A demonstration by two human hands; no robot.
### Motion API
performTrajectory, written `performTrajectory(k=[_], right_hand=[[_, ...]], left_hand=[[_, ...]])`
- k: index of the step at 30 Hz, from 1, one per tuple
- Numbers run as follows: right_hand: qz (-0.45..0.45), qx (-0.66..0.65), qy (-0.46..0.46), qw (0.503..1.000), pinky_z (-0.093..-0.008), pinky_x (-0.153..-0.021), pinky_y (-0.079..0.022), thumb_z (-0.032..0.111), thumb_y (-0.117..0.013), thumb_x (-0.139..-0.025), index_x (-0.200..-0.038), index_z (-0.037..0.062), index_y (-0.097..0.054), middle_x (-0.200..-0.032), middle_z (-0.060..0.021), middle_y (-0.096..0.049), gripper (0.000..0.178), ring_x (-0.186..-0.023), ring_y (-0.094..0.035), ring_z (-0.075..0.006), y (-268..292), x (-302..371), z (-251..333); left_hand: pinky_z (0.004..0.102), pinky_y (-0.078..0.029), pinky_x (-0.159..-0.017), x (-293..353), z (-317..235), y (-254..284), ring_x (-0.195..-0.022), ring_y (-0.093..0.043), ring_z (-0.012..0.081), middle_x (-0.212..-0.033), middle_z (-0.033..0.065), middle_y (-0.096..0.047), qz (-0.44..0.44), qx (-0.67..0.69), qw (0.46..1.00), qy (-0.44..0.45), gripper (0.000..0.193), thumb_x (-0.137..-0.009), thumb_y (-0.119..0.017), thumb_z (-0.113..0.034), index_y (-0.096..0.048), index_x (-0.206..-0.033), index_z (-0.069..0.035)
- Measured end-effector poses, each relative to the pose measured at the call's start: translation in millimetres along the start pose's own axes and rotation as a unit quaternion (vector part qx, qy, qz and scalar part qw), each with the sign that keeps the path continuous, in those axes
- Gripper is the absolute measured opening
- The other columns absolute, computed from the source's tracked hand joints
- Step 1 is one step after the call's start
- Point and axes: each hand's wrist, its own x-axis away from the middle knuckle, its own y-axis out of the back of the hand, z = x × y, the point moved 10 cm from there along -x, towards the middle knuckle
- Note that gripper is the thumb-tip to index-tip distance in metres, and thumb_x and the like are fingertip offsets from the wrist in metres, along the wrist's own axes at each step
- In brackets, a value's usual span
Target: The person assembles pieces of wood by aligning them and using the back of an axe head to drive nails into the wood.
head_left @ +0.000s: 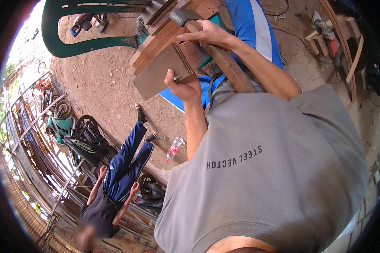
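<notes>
My right hand is wrapped round the wooden handle of a hammer near its dark, blocky metal head, which sits over a stack of wood. The handle's far end reaches back toward my shirt. My left hand is closed at the edge of a flat brown wooden board. A short metal rod sticks up between its thumb and fingers; its lower end is hidden. More grooved wooden pieces lie behind the board, partly over a green plastic chair.
A blue-and-black power tool lies beyond the chair on the dirt floor. At the right are an angle grinder and wood blocks. A plastic bottle lies left of me. Another person is near parked motorbikes at the left.
</notes>
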Motion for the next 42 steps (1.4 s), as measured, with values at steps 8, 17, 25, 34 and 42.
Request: performTrajectory(k=[8,17,25,34,42], right_hand=[[0.019,0.033,-0.021,0.999,-0.029,-0.076,-0.049,0.058,-0.085,-0.077,-0.1,0.0032,-0.071,-0.091,-0.0025,-0.066,0.061,-0.085,-0.061,-0.0132,-12,-10,-3],[-0.007,0.043,-0.011,0.999,-0.0303,-0.076,-0.051,0.052,-0.087,-0.076,-0.111,0.0001,-0.066,-0.094,-0.0058,-0.066,0.066,-0.087,-0.063,-0.0143,-10,-15,-7],[-0.021,-0.027,-0.018,0.999,-0.0279,-0.068,-0.051,0.022,-0.084,-0.083,-0.113,0.0016,-0.061,-0.094,-0.0031,-0.067,0.043,-0.082,-0.062,-0.0104,12,-16,-13],[-0.035,0.171,0.08,0.981,-0.0337,-0.07,-0.052,0.028,-0.08,-0.086,-0.119,-0.0019,-0.061,-0.096,-0.0107,-0.068,0.049,-0.08,-0.065,-0.0184,55,20,76],[0.034,0.31,0.157,0.937,-0.0388,-0.083,-0.055,0.017,-0.086,-0.079,-0.123,-0.0038,-0.059,-0.106,-0.0211,-0.073,0.056,-0.096,-0.072,-0.0279,18,109,197]], left_hand=[[0.0477,-0.04,-0.116,-5,-5,5,-0.134,-0.053,0.028,-0.143,0.0123,-0.056,0.014,-0.002,1.0,0.001,0.064,-0.091,-0.058,-0.034,-0.045,-0.146,-0.005],[0.0478,-0.042,-0.113,-9,-5,7,-0.132,-0.054,0.0284,-0.139,0.0118,-0.057,-0.004,0.013,1.0,0.003,0.063,-0.089,-0.059,-0.03,-0.045,-0.145,-0.004],[0.0474,-0.044,-0.11,-7,-1,6,-0.13,-0.055,0.0292,-0.135,0.0126,-0.058,-0.034,0.042,0.998,-0.033,0.06,-0.087,-0.057,-0.029,-0.047,-0.141,-0.003],[0.0409,-0.051,-0.098,-15,-1,17,-0.111,-0.064,0.0273,-0.118,0.0126,-0.065,-0.081,0.122,0.987,-0.073,0.047,-0.084,-0.058,-0.025,-0.059,-0.124,0.0],[0.0414,-0.053,-0.091,-33,30,50,-0.103,-0.064,0.0261,-0.107,0.0105,-0.063,-0.083,0.159,0.981,-0.073,0.035,-0.083,-0.059,-0.019,-0.06,-0.113,-0.002]])
